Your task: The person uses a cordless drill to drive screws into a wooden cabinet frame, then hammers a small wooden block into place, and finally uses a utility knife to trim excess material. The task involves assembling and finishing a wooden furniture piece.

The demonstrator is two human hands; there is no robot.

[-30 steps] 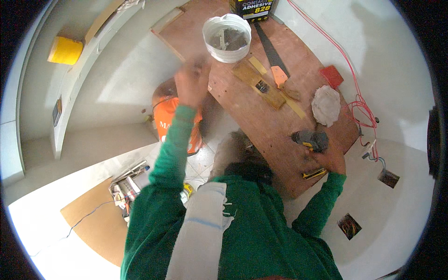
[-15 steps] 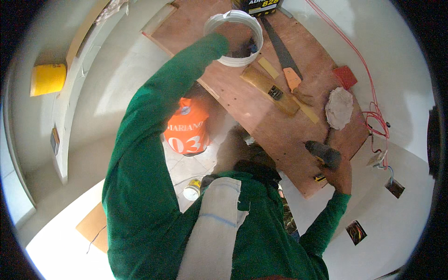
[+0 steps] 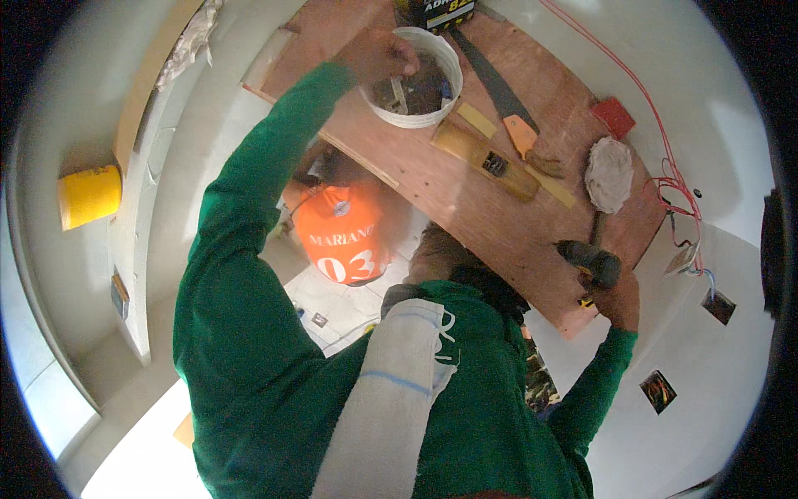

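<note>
My left hand (image 3: pixel 381 56) is over the near-left rim of a white bucket (image 3: pixel 453 65), its fingers curled together. Whatever they may pinch is too small to make out. Inside the bucket lie dark bits of hardware, a pale metal piece (image 3: pixel 400 96) and something blue. My right hand (image 3: pixel 622 301) is wrapped round the handle of a dark cordless drill (image 3: pixel 592 262), held over the right end of the plywood board (image 3: pixel 490 224) with its nose toward the left. A wooden hand plane (image 3: pixel 474 158) and a handsaw (image 3: pixel 499 87) with an orange handle lie between both hands.
On the board are a red block (image 3: pixel 613 117), a whitish lumpy round thing (image 3: pixel 609 175) and a dark can (image 3: pixel 436 12). An orange bucket (image 3: pixel 341 233) stands on the floor below. Red wires (image 3: pixel 657 125) hang along the right wall, near open electrical boxes (image 3: pixel 658 392).
My left hand has come up out of the white bucket to its rim, baring the contents. My right hand still holds the drill, which appears slightly lower and farther right in view.
</note>
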